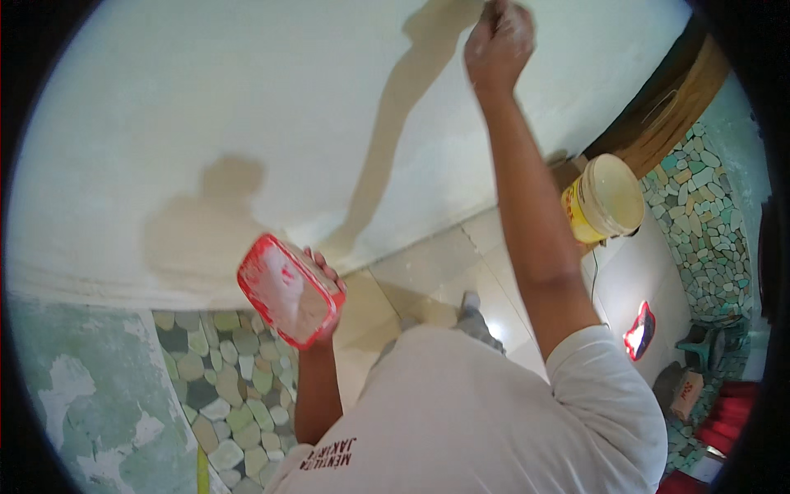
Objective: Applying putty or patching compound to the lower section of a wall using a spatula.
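My left hand (330, 276) is wrapped round a red-rimmed rectangular tub (306, 340) with whitish paste (288, 296) smeared inside and over its rim. The tub is tilted, its mouth facing me. Far up at the top edge, my right hand (499, 48) is raised close to the pale wall (271, 90), fingers curled closed and flecked with white. What those fingers hold, if anything, is cut off or hidden. The right arm's shadow falls across the wall.
A yellow and white bucket (617, 193) stands right of my right forearm. Beyond it are a brown wooden piece (671, 119) and a pebble-patterned strip (699, 214). A red-edged bright object (640, 331) and a small box (686, 393) lie at right. Pale tiles (432, 272) lie underfoot.
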### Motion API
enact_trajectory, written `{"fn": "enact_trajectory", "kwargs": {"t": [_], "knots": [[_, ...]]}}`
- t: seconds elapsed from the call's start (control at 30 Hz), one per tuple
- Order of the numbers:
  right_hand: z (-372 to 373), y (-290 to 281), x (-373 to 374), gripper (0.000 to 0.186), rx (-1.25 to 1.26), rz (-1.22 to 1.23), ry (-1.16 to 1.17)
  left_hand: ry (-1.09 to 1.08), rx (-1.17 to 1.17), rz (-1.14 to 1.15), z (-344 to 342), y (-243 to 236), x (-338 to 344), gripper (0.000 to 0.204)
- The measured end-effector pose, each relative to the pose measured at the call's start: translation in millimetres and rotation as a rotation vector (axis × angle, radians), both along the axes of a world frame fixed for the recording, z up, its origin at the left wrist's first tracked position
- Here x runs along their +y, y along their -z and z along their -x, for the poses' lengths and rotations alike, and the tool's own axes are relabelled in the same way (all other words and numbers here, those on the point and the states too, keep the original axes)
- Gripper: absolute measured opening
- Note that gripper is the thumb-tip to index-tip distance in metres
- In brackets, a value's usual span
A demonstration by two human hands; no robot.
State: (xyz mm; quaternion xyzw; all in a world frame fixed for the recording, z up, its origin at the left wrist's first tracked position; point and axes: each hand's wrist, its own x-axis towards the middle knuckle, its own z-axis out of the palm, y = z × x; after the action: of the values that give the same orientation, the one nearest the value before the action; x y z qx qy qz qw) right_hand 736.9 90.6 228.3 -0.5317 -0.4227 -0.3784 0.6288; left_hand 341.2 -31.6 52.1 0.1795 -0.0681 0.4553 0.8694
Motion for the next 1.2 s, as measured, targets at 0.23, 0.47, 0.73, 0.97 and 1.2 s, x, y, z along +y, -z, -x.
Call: {"fn": "enact_trajectory", "kwargs": {"t": [0.23,0.47,0.73,0.97,1.2], "knots": [[116.5,20.5,12.7,0.054,0.113,0.066,-0.285,0.070,-0.015,0.084,14.5,17.5,3.2,0.081],[101.1,21.0,-15.3,0.054,-0.169,0.057,-0.410,0.038,0.024,0.064,13.5,12.6,6.6,0.084],[-26.9,-18.9,-6.8,0.051,-0.454,0.104,-0.125,0.036,0.000,0.096,16.5,20.3,3.2,0.103],[4.4,90.2,-24.0,0.047,-0.618,0.462,-0.247,0.014,0.011,0.029,14.7,17.2,3.0,0.095],[17.0,22.5,-44.2,0.051,-0.684,0.284,-0.298,0.008,0.011,0.063,14.0,19.0,3.6,0.111]]}}
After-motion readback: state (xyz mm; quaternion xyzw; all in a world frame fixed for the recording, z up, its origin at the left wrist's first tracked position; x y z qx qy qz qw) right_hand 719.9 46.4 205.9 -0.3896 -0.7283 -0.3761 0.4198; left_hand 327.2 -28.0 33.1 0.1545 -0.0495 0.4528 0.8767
